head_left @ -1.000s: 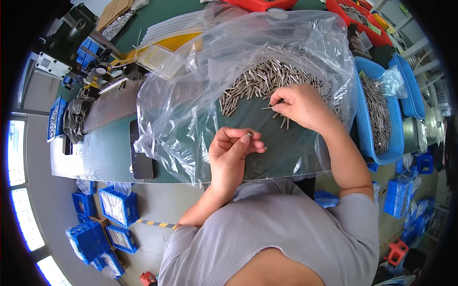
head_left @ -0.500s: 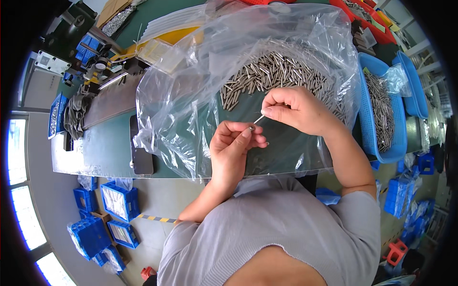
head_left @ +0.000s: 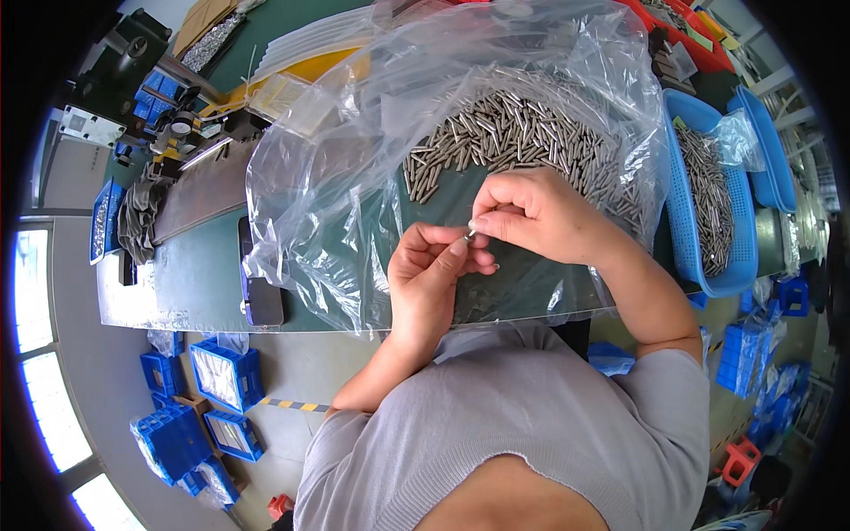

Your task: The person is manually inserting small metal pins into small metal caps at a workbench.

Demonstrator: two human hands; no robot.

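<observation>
Over the near part of the bench my two hands meet at their fingertips. My left hand (head_left: 429, 274) pinches a small metal piece (head_left: 468, 236) between thumb and fingers, its other fingers curled. With thumb and forefinger, my right hand (head_left: 536, 215) grips a thin metal rod, mostly covered by the fingers now, its end at the small piece. Whether the rod sits inside the piece I cannot tell. Just beyond the hands lies a pile of short metal pins (head_left: 509, 133), partly under a clear plastic sheet or bag (head_left: 332, 208).
A blue basket (head_left: 745, 257) of similar metal pins stands on the right, a second blue basket (head_left: 768, 150) beside it. At left are a dark phone-like slab (head_left: 263, 301) and a device with a round dial (head_left: 183, 122). Red trays (head_left: 699, 53) sit far right; blue crates (head_left: 173, 442) stand on the floor.
My right hand has moved left and slightly down, closing up to my left hand. The thin rod that showed between them is now almost hidden. My left hand stays in place.
</observation>
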